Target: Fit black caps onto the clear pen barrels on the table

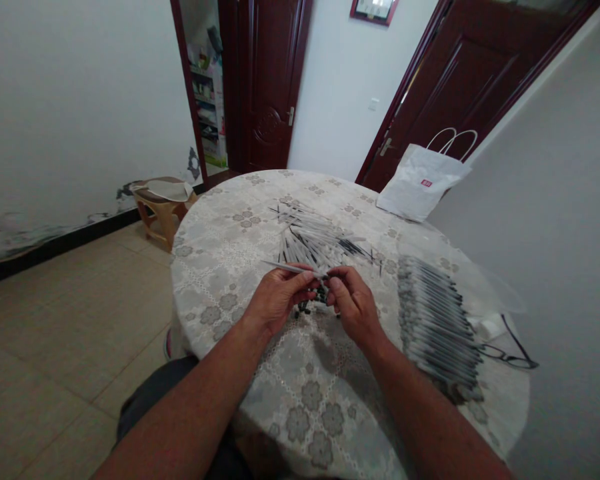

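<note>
In the head view, my left hand [280, 297] is closed on a thin, pale, pen-like stick [278, 265], whose tapered end points left. My right hand [354, 305] pinches at the stick's right end, close to the left fingertips. What sits between the right fingers is too small and covered to make out. Just beyond both hands lies a loose heap of similar pale and dark sticks [300, 243]. Small black pieces [303, 311] show on the table under the fingers, partly hidden by them.
A neat stack of grey sticks [435, 320] lies at the right on clear plastic, with eyeglasses [517, 362] beside it. Farther back stands a white paper bag [420, 183]. The round table has a flowered cloth [310, 420]. A wooden stool [160, 217] is at the left.
</note>
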The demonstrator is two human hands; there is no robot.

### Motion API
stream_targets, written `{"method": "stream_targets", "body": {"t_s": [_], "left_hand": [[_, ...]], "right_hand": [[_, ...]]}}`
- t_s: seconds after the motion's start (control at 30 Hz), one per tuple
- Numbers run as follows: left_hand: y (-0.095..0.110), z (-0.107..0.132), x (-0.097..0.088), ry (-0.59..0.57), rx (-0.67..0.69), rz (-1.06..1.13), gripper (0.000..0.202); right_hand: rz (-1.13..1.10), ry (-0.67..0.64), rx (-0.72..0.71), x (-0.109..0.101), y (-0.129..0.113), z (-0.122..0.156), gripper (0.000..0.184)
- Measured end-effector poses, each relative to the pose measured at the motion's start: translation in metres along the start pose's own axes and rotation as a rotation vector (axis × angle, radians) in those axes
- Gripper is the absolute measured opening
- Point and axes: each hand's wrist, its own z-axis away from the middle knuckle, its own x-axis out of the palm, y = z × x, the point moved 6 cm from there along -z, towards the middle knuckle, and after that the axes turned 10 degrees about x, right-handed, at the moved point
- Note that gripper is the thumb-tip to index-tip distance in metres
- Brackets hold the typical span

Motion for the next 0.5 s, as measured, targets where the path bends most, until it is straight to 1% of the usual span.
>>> {"method": "stream_targets", "body": {"t_s": [0.1,0.17,0.23,0.3,0.37,0.43,0.5], "left_hand": [[0.0000,-0.0001,-0.0009,-0.002,-0.001,-0.002,0.030],[-0.0001,0.0005,-0.0005,-0.002,-0.003,-0.005,0.030],[0.0000,0.0015,0.0008,-0.003,-0.008,-0.010,0.030],[0.0004,0.0022,0.0023,-0.008,-0.017,-0.012,0.030],[0.0012,0.0024,0.0026,-0.002,-0.022,-0.017,0.030],[0.0024,0.0021,0.0018,0.011,-0.018,-0.021,0.031],[0.0029,0.0018,0.0013,0.013,-0.013,-0.024,0.031]], "right_hand": [[0.076,0.024,-0.075,-0.0002,-0.0049,0.0014,0.021],[0.151,0.019,-0.097,0.0009,-0.0068,0.0016,0.017],[0.191,-0.013,-0.100,0.0028,-0.0071,0.0015,0.027],[0.177,-0.041,-0.085,0.0038,-0.0055,0.0014,0.039],[0.143,-0.039,-0.069,0.0031,-0.0032,0.0015,0.044],[0.116,-0.008,-0.079,0.0012,-0.0024,0.0021,0.037],[0.107,0.025,-0.107,-0.0002,-0.0036,0.0031,0.023]]}}
